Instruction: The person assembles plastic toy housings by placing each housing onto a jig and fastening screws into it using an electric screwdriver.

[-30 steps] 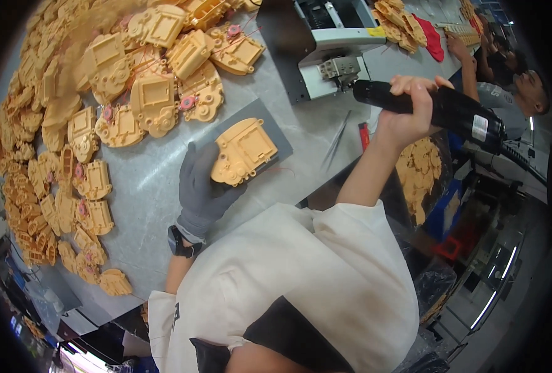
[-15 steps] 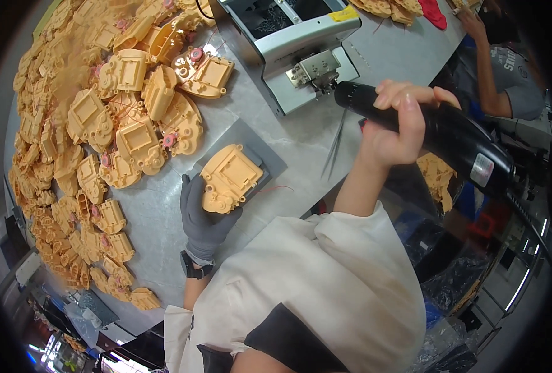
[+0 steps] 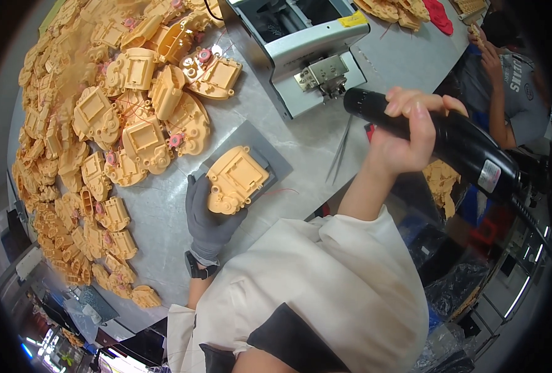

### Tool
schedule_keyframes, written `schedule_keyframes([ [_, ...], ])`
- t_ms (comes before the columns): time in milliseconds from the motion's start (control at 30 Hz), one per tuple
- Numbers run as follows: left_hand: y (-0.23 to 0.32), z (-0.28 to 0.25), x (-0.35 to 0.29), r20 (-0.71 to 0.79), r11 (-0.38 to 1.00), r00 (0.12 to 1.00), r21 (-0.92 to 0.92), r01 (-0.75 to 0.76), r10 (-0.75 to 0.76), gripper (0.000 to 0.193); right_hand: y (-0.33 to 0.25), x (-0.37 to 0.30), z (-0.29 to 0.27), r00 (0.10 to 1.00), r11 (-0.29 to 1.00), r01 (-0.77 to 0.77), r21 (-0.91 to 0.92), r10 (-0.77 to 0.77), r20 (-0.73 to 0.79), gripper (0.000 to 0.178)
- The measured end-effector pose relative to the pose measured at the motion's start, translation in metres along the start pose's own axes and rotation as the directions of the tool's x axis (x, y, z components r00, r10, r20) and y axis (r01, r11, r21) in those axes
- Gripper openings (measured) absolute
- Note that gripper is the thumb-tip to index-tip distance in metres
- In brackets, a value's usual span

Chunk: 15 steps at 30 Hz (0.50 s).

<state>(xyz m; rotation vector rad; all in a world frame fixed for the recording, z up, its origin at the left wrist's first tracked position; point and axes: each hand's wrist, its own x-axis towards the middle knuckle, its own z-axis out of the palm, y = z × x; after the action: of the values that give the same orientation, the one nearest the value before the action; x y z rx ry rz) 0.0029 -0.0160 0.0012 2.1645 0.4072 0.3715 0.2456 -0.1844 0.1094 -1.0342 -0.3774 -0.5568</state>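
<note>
Your gloved left hand [image 3: 210,217] grasps the orange plastic housing [image 3: 240,177] at its 7 o'clock edge, over the gray pad [image 3: 271,147], your right hand [image 3: 411,133] clasping a black corded tool [image 3: 459,138] toward 2 o'clock; the housing looks light, stiff and smooth, best held by its rim.

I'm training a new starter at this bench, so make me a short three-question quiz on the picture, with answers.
1. True or false: the right hand holds the black handheld tool.

2. The glove on the left hand is:
A. white
B. gray
C. blue

3. What does that gloved hand hold?

Key:
1. True.
2. B.
3. A pale orange plastic housing.
</note>
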Motion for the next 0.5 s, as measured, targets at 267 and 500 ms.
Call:
schedule_keyframes([
  [267, 0.001, 0.001, -0.002, -0.014, 0.999, 1.0, -0.027, 0.023, -0.024, 0.081, 0.008, -0.003, 0.004, 0.996, 1.0, -0.002, -0.019, 0.003, 0.084, 0.036],
  [500, 0.0, 0.004, 0.0, -0.015, 0.997, 1.0, -0.081, 0.008, -0.009, 0.082, -0.007, 0.023, 0.004, 0.989, 0.982, 0.122, 0.147, -0.132, 0.065, 0.039],
])
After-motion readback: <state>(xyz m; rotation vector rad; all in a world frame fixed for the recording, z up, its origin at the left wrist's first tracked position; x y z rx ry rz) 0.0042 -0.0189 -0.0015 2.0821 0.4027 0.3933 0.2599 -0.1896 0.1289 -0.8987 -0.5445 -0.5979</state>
